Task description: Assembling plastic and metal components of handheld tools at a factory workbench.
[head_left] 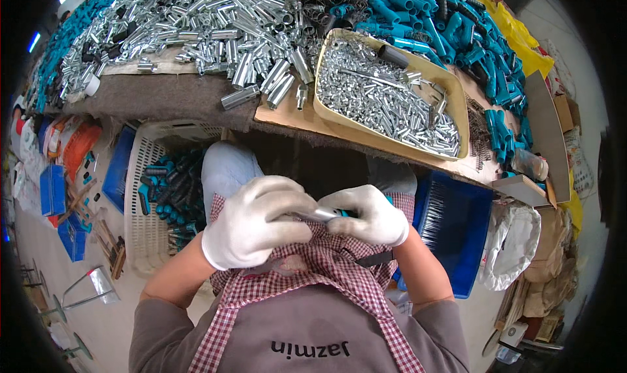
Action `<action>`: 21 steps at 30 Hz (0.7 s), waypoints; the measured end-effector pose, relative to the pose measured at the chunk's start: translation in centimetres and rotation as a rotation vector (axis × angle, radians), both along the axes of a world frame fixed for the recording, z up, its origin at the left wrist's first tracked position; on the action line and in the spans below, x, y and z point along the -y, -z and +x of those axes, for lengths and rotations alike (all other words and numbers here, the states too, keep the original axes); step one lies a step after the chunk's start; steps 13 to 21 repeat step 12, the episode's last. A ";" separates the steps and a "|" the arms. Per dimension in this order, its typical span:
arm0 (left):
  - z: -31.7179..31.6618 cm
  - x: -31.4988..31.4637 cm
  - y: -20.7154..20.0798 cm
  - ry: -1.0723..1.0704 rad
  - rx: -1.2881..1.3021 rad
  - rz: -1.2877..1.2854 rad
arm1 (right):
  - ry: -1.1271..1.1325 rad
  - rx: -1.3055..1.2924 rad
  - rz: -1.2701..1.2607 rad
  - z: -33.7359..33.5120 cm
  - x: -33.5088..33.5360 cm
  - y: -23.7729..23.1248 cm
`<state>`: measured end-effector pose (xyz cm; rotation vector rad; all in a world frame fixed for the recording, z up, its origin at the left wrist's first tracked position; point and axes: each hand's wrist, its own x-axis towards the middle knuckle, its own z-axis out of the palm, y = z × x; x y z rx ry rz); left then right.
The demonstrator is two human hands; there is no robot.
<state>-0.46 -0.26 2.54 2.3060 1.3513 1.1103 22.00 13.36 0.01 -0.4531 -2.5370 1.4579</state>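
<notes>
Over my lap, in front of a red-and-white checked apron [294, 294], both hands wear white gloves. The fingers of my left hand [251, 223] close round one end of a shiny metal tube [318, 214]. My right hand [372, 216] grips the other end, where a bit of a teal plastic part [347, 213] shows between thumb and fingers. Most of that teal part is hidden by the right glove, so I cannot tell its full shape. Whether tube and teal part are joined also stays hidden.
Ahead, a table bears a heap of metal tubes [196, 20], a cream tray [318, 105] of small metal pieces, teal plastic parts [450, 33] and springs [480, 131]. A white basket [137, 203] with teal-and-black pieces stands left of my legs, a blue bin [467, 242] right.
</notes>
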 end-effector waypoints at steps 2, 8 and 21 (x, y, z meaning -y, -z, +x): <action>0.4 -0.2 -1.0 -0.036 0.068 0.099 | -0.047 -0.119 -0.143 0.2 -0.7 0.5; -1.3 -0.3 1.7 -0.100 -0.044 -0.454 | 0.324 -0.951 -1.001 -2.6 1.7 0.5; -3.8 1.5 1.6 -0.135 0.024 -0.798 | 0.554 -0.843 -1.376 -0.8 -0.3 8.8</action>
